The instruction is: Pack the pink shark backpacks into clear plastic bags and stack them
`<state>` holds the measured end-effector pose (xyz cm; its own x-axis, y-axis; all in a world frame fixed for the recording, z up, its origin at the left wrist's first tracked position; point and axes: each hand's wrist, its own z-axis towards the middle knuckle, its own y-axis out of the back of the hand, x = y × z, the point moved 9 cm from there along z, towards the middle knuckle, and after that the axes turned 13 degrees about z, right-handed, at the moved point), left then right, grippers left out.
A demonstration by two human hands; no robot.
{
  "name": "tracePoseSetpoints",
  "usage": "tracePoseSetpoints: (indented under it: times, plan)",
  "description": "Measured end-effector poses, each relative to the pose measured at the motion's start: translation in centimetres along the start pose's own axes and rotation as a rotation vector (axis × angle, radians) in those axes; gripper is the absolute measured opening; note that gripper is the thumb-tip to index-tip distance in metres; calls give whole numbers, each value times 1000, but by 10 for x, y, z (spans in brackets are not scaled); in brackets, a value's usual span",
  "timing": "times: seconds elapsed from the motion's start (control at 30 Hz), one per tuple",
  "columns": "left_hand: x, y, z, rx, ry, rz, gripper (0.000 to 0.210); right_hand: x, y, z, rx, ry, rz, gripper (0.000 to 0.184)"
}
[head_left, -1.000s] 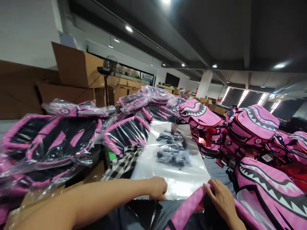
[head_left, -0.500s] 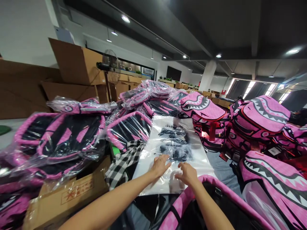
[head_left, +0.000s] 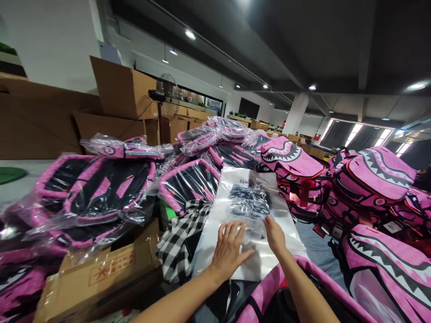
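Note:
A stack of clear printed plastic bags (head_left: 215, 215) lies flat in front of me, its dark lettering rippled near the middle. My left hand (head_left: 229, 247) rests palm down on the bags' near half, fingers stretched out and thumb apart. To its right, my right hand (head_left: 276, 237) is closed, with thumb and fingertips pinching the top plastic bag beside the print. Just below my hands lies a pink-edged black backpack (head_left: 269, 287), back side up and partly hidden by my right forearm.
Bagged pink backpacks (head_left: 111, 190) are piled at left and behind. Unbagged pink backpacks (head_left: 377, 172) with shark-mouth prints stand at right. A cardboard box (head_left: 97, 278) sits at lower left, near a checked cloth (head_left: 185, 237). A fan (head_left: 164, 95) and large cartons (head_left: 117, 92) stand farther back.
My right hand has moved forward and closed on the plastic film. My left hand has flattened out on the bags. The printed film has shifted and wrinkled, and the view has turned slightly left.

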<state>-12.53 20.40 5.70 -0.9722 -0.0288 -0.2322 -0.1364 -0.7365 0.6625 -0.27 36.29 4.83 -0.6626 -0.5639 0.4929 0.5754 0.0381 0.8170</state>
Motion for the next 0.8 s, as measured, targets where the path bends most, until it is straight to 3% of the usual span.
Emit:
tracePoseSetpoints:
  times: [0.1,0.2,0.3,0.37,0.4,0.47,0.53,0.63,0.73,0.8]
  plan:
    - [-6,5,28,-16,92,-92,31,35,34,4,-58,113,-2,30]
    - [-26,15,14,-1,140,-391,10,71,66,-5,-89,257,-22,29]
    - [-72,-11,-36,327,201,-1019,24,96,82,-35,-87,378,6,36]
    - [-91,-35,-73,493,511,-1494,45,105,80,-64,-74,415,19,38]
    - [-93,-45,-89,491,740,-1677,52,107,77,-81,-75,422,15,38]
    - [-84,-54,-113,351,1162,-1861,54,106,66,-113,-94,406,16,38]
    - [-70,-47,-120,208,1336,-1850,53,101,53,-140,-108,352,53,40]
    - [-45,-23,-114,93,1231,-1648,53,91,33,-156,-120,217,158,46]
    - [-21,-7,-120,118,1090,-1332,59,73,31,-138,-164,-9,342,54]
    - [-6,-3,-134,232,1011,-1142,61,61,39,-116,-208,-141,438,55]
